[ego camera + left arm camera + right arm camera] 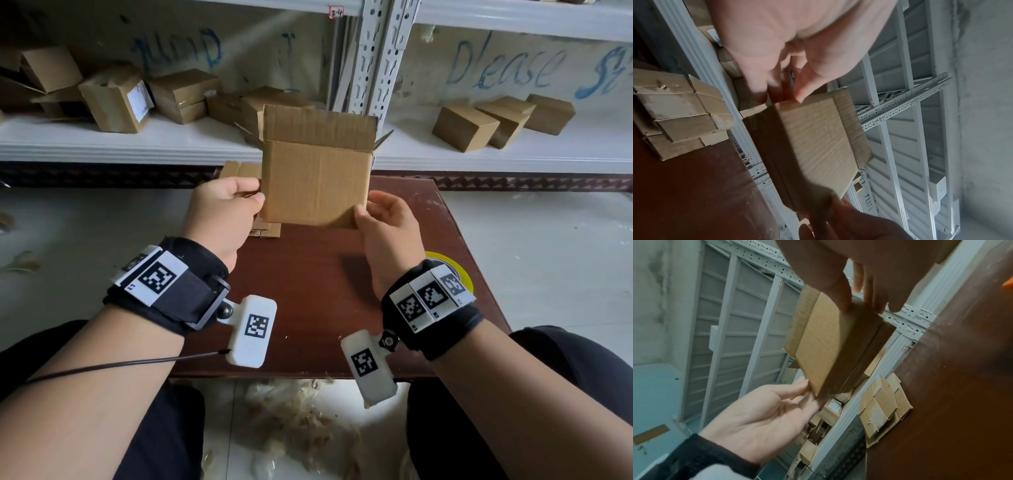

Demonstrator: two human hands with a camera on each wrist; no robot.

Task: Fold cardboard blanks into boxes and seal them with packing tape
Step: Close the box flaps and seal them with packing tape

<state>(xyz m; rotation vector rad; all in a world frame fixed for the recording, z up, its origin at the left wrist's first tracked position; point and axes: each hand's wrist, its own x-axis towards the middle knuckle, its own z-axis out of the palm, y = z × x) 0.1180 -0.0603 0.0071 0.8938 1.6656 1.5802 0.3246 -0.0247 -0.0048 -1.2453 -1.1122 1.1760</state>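
Observation:
A small brown cardboard box (317,183) is held up above the dark red table (308,308), its top flaps standing open. My left hand (227,205) pinches its lower left edge, thumb on the near face and fingers behind. My right hand (383,219) grips its lower right corner the same way. In the left wrist view the box (818,142) hangs below my left fingers (803,87). In the right wrist view the box (830,344) sits under my right fingers (842,295). A stack of flat blanks (239,171) lies on the table behind my left hand. A yellow tape roll (455,270) lies behind my right wrist.
White metal shelving (513,150) runs across the back, with several folded boxes (466,128) on it. Scraps of packing litter (301,421) lie on the floor between my knees.

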